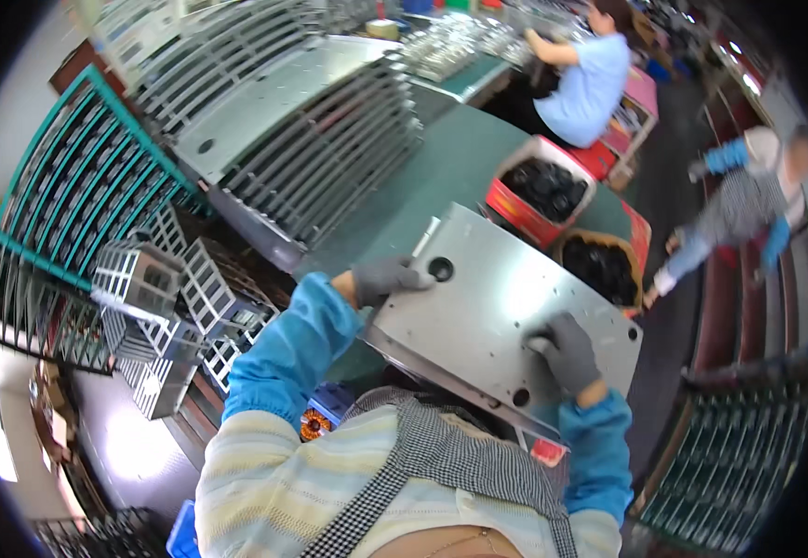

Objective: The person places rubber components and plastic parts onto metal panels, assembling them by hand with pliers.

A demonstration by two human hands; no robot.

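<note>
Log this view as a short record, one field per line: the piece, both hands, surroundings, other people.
Piece: flat silvery metal panel, dark round spots on its face
Left hand: gray-gloved, holding the panel's left edge
Right hand: gray-gloved, over the panel's right part; contact unclear
Surroundings: red-and-white box of black parts; stack of slotted gray panels
People: one in light-blue shirt; another at right

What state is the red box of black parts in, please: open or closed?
Open: no cover lies across the red box, and the black parts inside it are in plain view.
</note>
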